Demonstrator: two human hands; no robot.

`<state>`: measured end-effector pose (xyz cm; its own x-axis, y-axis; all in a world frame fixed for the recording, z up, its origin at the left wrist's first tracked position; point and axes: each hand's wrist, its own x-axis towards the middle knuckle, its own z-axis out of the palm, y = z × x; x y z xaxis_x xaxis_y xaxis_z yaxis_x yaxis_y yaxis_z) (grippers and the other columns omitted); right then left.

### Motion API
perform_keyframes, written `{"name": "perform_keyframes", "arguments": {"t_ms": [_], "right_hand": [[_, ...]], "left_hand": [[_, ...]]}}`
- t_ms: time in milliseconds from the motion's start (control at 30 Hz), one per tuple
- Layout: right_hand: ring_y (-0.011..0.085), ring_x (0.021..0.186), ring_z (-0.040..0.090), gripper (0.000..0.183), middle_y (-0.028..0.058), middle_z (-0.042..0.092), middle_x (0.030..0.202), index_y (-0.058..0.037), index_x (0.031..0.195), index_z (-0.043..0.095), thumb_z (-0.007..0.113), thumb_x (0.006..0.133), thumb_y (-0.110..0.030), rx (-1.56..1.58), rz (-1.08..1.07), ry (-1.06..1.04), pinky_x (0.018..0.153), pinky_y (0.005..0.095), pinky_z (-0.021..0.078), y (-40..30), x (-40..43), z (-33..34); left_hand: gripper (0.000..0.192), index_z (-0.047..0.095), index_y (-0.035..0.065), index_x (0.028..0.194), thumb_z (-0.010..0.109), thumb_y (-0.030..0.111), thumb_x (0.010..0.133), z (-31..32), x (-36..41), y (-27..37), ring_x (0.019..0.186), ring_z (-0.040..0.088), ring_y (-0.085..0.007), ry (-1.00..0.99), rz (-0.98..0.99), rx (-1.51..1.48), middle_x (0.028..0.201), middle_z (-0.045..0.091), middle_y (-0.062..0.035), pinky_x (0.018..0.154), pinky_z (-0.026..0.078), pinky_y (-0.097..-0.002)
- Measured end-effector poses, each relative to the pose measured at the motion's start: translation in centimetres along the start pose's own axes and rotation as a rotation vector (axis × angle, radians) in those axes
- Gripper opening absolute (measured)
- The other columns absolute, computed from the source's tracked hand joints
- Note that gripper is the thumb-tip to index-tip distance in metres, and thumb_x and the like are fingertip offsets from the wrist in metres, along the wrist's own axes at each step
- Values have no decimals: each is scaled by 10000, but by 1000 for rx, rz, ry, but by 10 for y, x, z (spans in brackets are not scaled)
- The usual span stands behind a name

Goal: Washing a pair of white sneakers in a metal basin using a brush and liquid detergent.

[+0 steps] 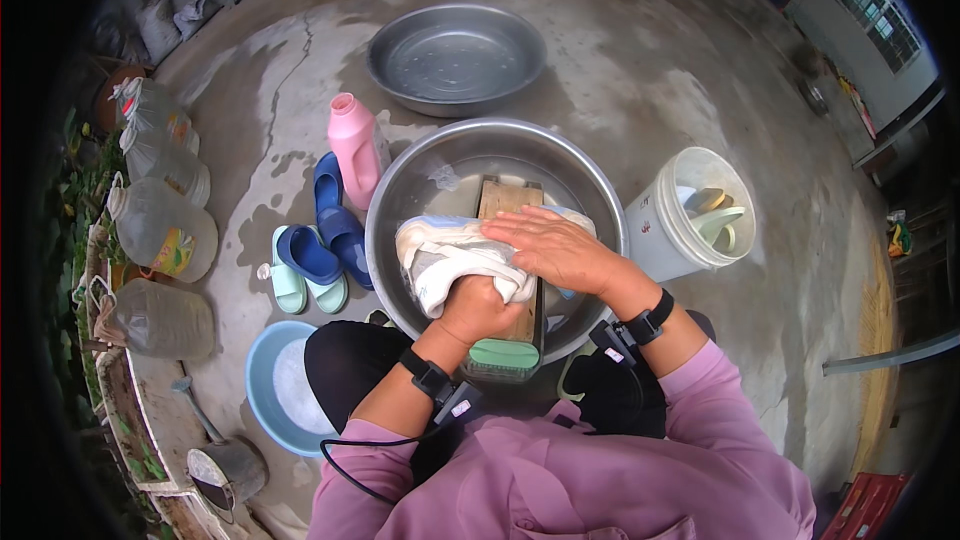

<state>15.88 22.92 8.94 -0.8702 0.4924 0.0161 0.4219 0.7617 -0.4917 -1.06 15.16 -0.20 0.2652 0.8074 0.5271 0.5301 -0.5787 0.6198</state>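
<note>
A white and grey shoe (442, 247) lies on its side across a wooden washboard (510, 199) inside a large metal basin (379, 180). My left hand (478, 309) reaches into the shoe's opening, fingers curled and partly hidden by its collar. Flat on top of the shoe rests my right hand (551, 247); whether anything is under its palm cannot be seen. Beyond it shows a second pale shoe or shoe end (574, 217). A green scrubbing brush (504, 353) sits at the near end of the board. Shallow water covers the basin's bottom.
To the left stand a pink plastic bottle (356, 154), blue slippers (307, 251), mint slippers (289, 289) and a blue basin (262, 382) of suds. Another metal basin (457, 60) lies ahead. A white bucket (667, 217) holding slippers is at right. Large plastic jugs (161, 229) line the far left.
</note>
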Motion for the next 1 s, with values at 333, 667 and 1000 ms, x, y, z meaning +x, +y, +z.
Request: {"name": "perform_keyframes", "arguments": {"t_ms": [333,667,1000], "right_hand": [[303,1345,312,597,172,396,1413,-94,1425,329,343,945,-448,85,128,62,1114,381,212,-6,8,22],[212,1214,465,719,154,518,1294,-4,1360,413,643,826,-426,730,308,-238,1029,306,331,45,-19,5],[195,1271,381,905,97,418,1389,-55,1461,228,743,739,-240,1118,150,-312,1073,310,267,45,7,12]], "left_hand": [[334,656,54,975,669,153,657,4,-6,3,865,611,-356,-200,134,43,934,638,-166,808,477,-425],[378,552,89,1193,515,201,834,-4,2,6,1048,584,-288,-624,-407,-723,1161,589,-133,918,463,-383],[318,563,63,1134,459,171,854,25,-16,-6,1056,577,-253,-520,-360,-587,1125,601,-117,949,446,-349]]}}
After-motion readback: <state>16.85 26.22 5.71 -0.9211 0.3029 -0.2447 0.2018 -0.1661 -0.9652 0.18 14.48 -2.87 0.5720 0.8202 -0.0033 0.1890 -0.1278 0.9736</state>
